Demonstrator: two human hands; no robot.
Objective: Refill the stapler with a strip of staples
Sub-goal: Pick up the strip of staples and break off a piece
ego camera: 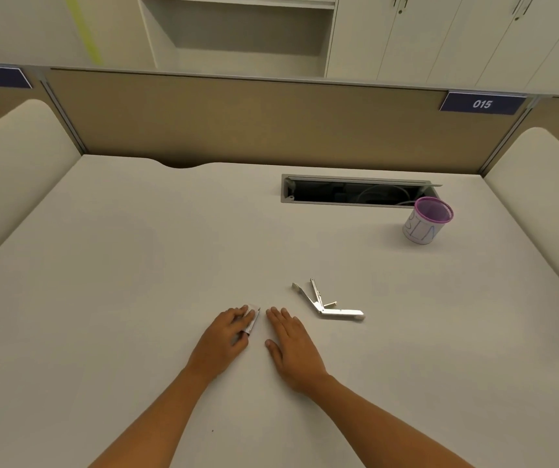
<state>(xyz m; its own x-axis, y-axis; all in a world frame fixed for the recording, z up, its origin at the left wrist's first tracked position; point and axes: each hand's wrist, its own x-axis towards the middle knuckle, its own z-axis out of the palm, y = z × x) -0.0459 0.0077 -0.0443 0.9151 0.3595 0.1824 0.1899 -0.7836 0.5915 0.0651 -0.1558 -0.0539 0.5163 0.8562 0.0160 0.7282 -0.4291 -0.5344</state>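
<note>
A silver stapler (325,304) lies on the white desk (136,265), swung wide open with its arms spread apart. My left hand (227,336) rests on the desk to its left, fingers on a small white staple box (254,319) that is mostly hidden under them. My right hand (288,342) lies flat on the desk, palm down, fingers apart, holding nothing. It sits between the box and the stapler, a short way from each. No loose strip of staples is visible.
A pink-rimmed mesh pen cup (426,221) stands at the back right, next to an open cable slot (355,190) in the desk. A beige partition (237,123) closes the far edge; padded side panels flank the desk.
</note>
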